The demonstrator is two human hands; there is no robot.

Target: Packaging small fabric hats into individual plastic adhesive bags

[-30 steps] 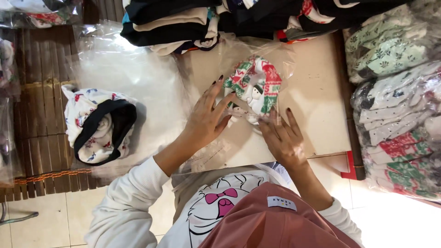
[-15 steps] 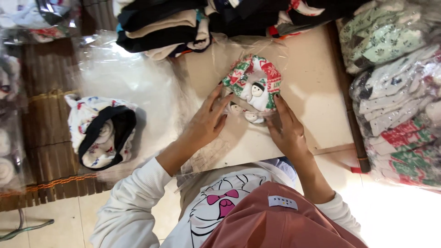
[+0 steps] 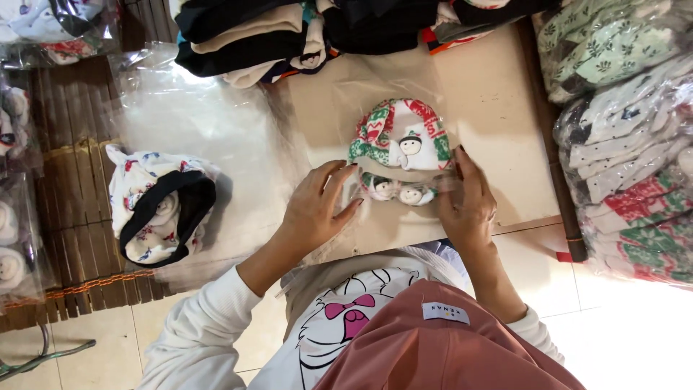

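1. Fingers of the left hand [image 3: 317,209] lie spread and flat, tips pressing the left end of a clear plastic bag [image 3: 393,155]; nothing is gripped, only held down.
2. Fingers of the right hand [image 3: 468,206] lie close together, slightly curled, tips pressing the right end of the same bag beside its lower edge; whether they pinch the film cannot be told.
3. Between the two hands, inside the bag, sits a small knitted baby set in red, green and white [image 3: 401,148], with little round snowman faces, the cap above and two small pieces just beneath it.
4. The bag rests on a pale beige desk [image 3: 498,108], near its front edge.
5. To the left, well apart, a white printed baby cap with a black lining [image 3: 159,209] lies on a sheet of clear plastic [image 3: 202,123].
6. At the far edge a pile of dark and cream folded garments [image 3: 253,36] lies; on the right, bagged patterned clothes [image 3: 628,144] are stacked.
7. A brown slatted mat [image 3: 65,238] covers the floor on the left.
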